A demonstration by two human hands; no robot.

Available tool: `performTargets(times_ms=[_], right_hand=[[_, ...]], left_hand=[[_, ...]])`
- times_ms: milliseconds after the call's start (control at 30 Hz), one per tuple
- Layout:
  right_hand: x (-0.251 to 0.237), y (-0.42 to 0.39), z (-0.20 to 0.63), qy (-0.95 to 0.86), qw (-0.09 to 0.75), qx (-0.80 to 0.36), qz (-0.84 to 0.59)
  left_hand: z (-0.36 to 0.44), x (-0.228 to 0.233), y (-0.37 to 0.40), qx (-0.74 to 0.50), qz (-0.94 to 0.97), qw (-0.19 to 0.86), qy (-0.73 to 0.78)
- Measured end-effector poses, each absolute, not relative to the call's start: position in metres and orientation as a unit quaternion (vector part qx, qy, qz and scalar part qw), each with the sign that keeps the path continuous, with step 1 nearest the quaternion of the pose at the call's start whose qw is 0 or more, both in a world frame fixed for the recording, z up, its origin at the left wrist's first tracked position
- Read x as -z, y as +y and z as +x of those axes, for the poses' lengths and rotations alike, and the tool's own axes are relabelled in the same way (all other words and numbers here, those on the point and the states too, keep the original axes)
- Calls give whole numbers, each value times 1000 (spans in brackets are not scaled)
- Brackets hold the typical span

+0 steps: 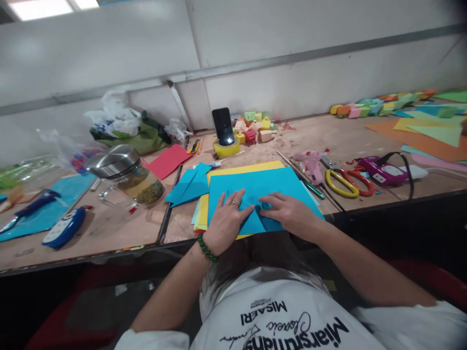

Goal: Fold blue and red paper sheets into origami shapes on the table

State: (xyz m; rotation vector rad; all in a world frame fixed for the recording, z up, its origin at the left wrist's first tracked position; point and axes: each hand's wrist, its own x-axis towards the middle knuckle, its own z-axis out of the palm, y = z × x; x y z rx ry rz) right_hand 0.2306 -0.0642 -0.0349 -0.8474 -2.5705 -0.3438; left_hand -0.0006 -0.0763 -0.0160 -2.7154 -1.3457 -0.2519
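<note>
A blue paper sheet lies on a stack of yellow and pale sheets at the table's front edge. My left hand, with a ring and a green bead bracelet, presses flat on a folded part of the blue sheet. My right hand presses on the same fold from the right, fingertips near the left hand's. Both hands rest on the paper, fingers spread, without gripping it.
Folded blue pieces and a red sheet lie left. A glass jar lies on its side. A phone stands on tape. Pink glue gun, scissors and foam blocks sit right and behind.
</note>
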Motion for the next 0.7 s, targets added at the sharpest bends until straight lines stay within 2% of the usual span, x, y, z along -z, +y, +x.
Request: performTargets(times_ms=[200,333,500,600,700], right_hand=[[34,-72,252,-925,168,110,-323],[36,-75,257,-915,179,72,-354],[37,-74,252,-908,183,37,-375],[40,-74,250,-901,202,35,-382],[41,-76,249,-891,222,28,-395]], left_hand=[[-20,17,-81,76,-882,25,-464],[-27,13,-72,99,-888,-8,-448],[-18,5,-43,107,-862,41,-494],[-13,0,-27,60,-860,16,-506],[-10,-6,-23,77,-862,-19,-501]])
